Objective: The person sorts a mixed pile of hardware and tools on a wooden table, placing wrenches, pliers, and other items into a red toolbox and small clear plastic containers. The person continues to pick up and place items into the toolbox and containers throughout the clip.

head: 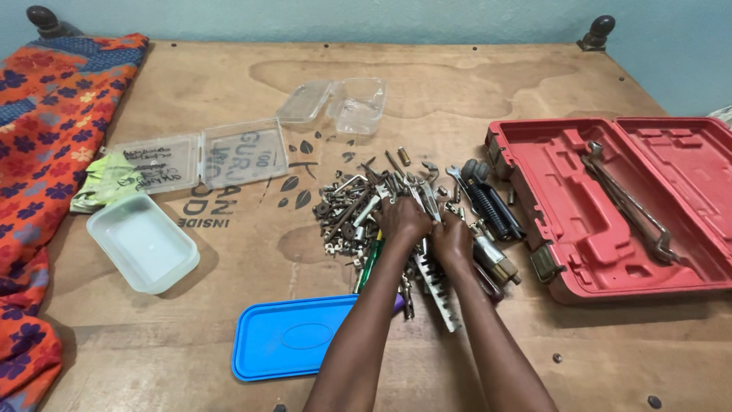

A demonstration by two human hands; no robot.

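Hands sunk together into a heap of small metal hardware on a plywood table.

Left hand (402,220) and right hand (453,238) lie side by side, palms down, on the heap of small metal hardware (364,206) at the middle of the plywood table (473,84); their fingers curl into the pieces, and whether they grip anything I cannot tell; a blue plastic lid (286,337) lies just below the heap; an open red plastic tool case (618,206) holding a long metal wrench (625,200) sits to the right; a pale translucent tub (142,241) and clear hinged boxes (200,159) lie to the left.
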